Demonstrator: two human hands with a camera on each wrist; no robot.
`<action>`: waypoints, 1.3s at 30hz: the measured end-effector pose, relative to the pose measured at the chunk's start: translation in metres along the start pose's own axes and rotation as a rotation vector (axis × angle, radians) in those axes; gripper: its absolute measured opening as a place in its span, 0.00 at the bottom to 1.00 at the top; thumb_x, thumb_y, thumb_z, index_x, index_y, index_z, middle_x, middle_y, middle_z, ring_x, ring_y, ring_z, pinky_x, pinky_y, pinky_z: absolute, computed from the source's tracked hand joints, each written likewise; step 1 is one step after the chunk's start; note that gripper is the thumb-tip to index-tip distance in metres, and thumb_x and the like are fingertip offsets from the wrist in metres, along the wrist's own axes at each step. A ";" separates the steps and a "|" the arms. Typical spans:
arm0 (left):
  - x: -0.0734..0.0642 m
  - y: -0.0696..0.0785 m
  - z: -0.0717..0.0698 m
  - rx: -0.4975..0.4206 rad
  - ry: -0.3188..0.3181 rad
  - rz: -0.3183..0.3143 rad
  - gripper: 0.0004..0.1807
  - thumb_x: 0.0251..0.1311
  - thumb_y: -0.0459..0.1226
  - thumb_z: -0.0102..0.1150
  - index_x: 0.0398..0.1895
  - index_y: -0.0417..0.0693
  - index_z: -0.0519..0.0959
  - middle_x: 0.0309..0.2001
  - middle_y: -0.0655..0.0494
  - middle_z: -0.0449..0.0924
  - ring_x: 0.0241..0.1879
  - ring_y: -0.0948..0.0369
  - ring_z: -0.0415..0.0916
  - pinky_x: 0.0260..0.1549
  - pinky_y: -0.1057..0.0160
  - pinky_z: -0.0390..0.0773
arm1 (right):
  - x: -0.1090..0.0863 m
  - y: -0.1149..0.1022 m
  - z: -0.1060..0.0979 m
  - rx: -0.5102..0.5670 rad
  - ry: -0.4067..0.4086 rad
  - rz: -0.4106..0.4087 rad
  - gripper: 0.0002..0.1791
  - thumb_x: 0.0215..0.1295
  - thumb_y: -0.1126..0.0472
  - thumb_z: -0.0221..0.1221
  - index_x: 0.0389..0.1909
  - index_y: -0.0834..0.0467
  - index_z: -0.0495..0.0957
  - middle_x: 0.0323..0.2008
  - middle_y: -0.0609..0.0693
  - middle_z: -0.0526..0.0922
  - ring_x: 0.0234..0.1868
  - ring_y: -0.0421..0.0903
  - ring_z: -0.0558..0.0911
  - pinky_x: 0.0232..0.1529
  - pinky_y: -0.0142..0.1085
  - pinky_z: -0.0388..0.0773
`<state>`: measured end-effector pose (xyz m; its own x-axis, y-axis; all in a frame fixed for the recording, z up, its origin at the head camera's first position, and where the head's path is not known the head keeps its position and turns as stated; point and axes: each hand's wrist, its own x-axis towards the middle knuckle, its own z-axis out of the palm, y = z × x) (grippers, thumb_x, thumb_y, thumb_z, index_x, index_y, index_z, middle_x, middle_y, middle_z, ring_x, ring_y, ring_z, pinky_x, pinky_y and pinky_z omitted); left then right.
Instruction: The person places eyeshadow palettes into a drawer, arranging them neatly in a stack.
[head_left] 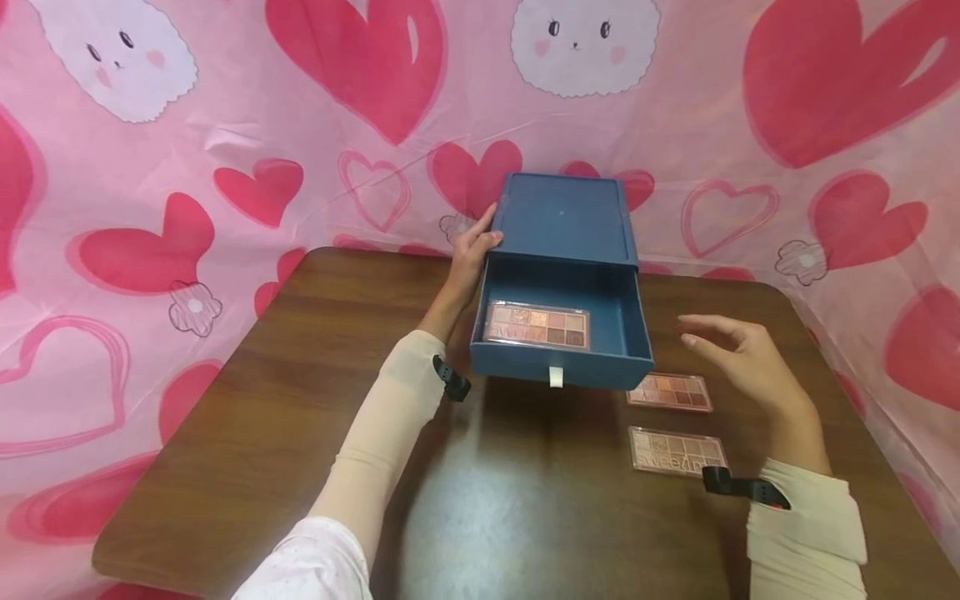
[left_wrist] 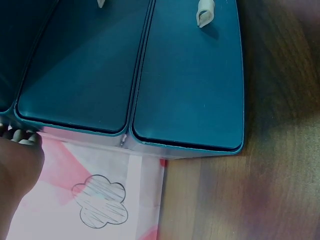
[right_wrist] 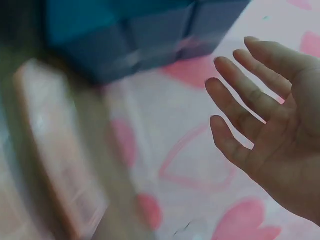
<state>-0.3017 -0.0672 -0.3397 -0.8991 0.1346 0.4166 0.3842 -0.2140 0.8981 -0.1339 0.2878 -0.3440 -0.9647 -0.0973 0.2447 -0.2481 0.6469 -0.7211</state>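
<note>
A blue drawer unit (head_left: 564, 218) stands at the back of the table with its top drawer (head_left: 525, 364) pulled out. Inside that drawer an eyeshadow palette (head_left: 536, 325) lies on the left side. My left hand (head_left: 471, 257) rests against the unit's left side, thumb near the top edge. To the right of the drawer, my right hand (head_left: 738, 354) is in the air, fingers loosely bent and holding nothing. Below it lie two more eyeshadow palettes on the table, a pinkish one (head_left: 671, 392) partly hidden by the drawer and a paler one (head_left: 677, 451) nearer me.
The brown wooden table (head_left: 247, 433) has rounded corners. A pink cloth (head_left: 360, 100) with hearts hangs behind and around it. Below the open drawer, lower drawer fronts (left_wrist: 190, 85) are closed, with small white pull tabs (left_wrist: 205, 12).
</note>
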 end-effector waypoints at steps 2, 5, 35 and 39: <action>0.000 0.000 0.001 0.004 0.005 -0.002 0.33 0.58 0.36 0.47 0.71 0.41 0.64 0.65 0.35 0.70 0.50 0.67 0.70 0.58 0.73 0.68 | -0.004 0.016 0.000 -0.032 -0.042 0.047 0.19 0.66 0.55 0.60 0.55 0.58 0.80 0.47 0.25 0.81 0.47 0.17 0.73 0.45 0.13 0.67; 0.001 0.000 0.001 0.005 0.007 -0.011 0.33 0.58 0.36 0.47 0.71 0.41 0.64 0.62 0.31 0.73 0.47 0.68 0.71 0.55 0.74 0.69 | -0.010 0.038 -0.001 -0.075 -0.114 0.099 0.23 0.66 0.52 0.60 0.57 0.60 0.78 0.52 0.42 0.83 0.48 0.15 0.70 0.43 0.14 0.67; 0.000 0.004 0.000 0.029 0.019 -0.009 0.33 0.57 0.35 0.48 0.70 0.41 0.64 0.55 0.25 0.75 0.43 0.72 0.74 0.53 0.76 0.69 | -0.021 0.100 0.014 -0.179 -0.333 0.081 0.40 0.46 0.54 0.74 0.61 0.66 0.73 0.61 0.68 0.73 0.62 0.54 0.70 0.56 0.20 0.64; -0.003 0.011 0.001 0.030 0.015 -0.011 0.33 0.57 0.32 0.47 0.70 0.37 0.63 0.54 0.23 0.74 0.41 0.73 0.74 0.52 0.77 0.69 | -0.022 0.107 0.014 -0.174 -0.304 0.050 0.39 0.44 0.55 0.75 0.59 0.65 0.76 0.58 0.67 0.75 0.54 0.23 0.65 0.47 0.10 0.55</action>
<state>-0.2950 -0.0686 -0.3312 -0.9061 0.1218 0.4052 0.3806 -0.1837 0.9063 -0.1399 0.3483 -0.4354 -0.9641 -0.2654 -0.0111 -0.2060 0.7731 -0.5999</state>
